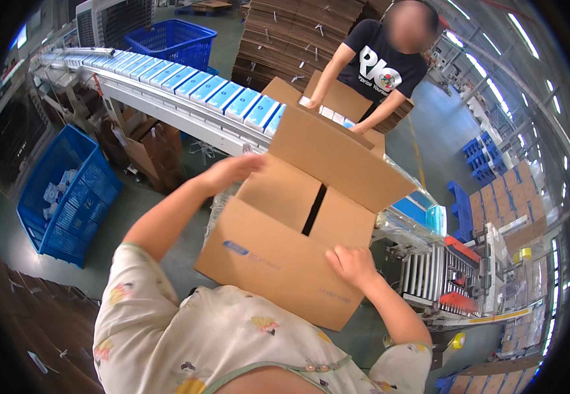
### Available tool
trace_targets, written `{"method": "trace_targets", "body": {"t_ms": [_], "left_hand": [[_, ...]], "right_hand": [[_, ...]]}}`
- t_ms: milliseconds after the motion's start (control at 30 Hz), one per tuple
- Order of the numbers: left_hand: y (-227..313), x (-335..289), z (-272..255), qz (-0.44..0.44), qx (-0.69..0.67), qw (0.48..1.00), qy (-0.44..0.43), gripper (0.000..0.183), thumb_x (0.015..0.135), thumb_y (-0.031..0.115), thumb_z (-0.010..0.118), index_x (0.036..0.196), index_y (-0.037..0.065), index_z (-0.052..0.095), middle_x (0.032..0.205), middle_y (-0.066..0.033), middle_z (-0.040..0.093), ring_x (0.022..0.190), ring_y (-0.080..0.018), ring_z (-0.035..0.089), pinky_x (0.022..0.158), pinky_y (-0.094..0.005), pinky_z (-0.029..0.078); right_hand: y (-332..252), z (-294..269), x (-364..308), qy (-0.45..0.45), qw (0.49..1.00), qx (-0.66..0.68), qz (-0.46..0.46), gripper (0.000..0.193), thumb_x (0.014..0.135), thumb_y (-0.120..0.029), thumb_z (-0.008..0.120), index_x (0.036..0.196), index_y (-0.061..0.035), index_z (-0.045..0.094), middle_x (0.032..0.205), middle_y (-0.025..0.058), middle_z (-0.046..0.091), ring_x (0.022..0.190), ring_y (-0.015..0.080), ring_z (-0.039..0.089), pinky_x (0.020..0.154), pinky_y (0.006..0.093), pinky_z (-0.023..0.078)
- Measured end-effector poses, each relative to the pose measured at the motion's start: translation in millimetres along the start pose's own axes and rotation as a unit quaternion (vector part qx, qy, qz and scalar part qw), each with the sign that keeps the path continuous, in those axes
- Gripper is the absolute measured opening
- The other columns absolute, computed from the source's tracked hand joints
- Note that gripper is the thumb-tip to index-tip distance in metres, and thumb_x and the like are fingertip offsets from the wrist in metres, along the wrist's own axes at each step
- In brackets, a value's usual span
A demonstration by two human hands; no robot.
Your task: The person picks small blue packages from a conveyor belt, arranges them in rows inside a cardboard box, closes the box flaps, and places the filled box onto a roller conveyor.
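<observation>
In front of me stands a large brown cardboard box (278, 256). Its two side flaps are folded inward with a narrow dark gap between them, and its wide far flap (341, 154) sticks up. My right hand (352, 266) grips the top edge of the near flap, fingers curled over it. Above the box's far left corner, my left hand (235, 172) reaches out with fingers stretched, slightly blurred; whether it touches the cardboard I cannot tell. What lies beneath the folded flaps is hidden.
A conveyor (160, 92) carrying several blue-and-white packs runs in from the far left. Across from me, a person in a black shirt (387, 59) has both hands in another open carton (344, 98). A blue basket (74, 197) stands left, a roller conveyor (423, 276) right.
</observation>
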State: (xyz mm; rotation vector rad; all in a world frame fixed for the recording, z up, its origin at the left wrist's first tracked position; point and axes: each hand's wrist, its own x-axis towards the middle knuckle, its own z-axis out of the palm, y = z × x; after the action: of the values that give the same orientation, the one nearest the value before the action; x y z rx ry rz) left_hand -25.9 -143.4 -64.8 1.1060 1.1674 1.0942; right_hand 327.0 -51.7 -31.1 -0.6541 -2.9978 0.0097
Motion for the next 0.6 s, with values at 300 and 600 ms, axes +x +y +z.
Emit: {"method": "trace_targets", "body": {"t_ms": [300, 600], "left_hand": [[-54.6, -65.2, 35.8, -0.117, 0.178, 0.951, 0.227, 0.067, 0.085, 0.04, 0.052, 0.135, 0.006, 0.024, 0.124, -0.0207, 0.045, 0.115, -0.0277, 0.045, 0.093, -0.0347, 0.036], [-47.9, -33.3, 39.4, -0.081, 0.169, 0.954, 0.235, 0.064, 0.088, 0.047, 0.039, 0.136, 0.008, 0.024, 0.133, -0.0191, 0.036, 0.124, -0.0296, 0.034, 0.1, -0.033, 0.027]], "right_hand": [[53.7, -81.4, 139.4, 0.263, 0.962, -0.039, 0.063, 0.023, 0.079, -0.024, 0.049, 0.07, -0.0046, 0.059, 0.078, 0.0153, 0.06, 0.076, 0.0312, 0.056, 0.064, 0.0431, 0.042], [23.3, 73.3, 1.9, -0.03, 0.952, -0.143, 0.268, 0.057, 0.087, -0.032, 0.039, 0.136, -0.009, 0.022, 0.136, 0.0232, 0.026, 0.128, 0.037, 0.022, 0.103, 0.0494, 0.018]]}}
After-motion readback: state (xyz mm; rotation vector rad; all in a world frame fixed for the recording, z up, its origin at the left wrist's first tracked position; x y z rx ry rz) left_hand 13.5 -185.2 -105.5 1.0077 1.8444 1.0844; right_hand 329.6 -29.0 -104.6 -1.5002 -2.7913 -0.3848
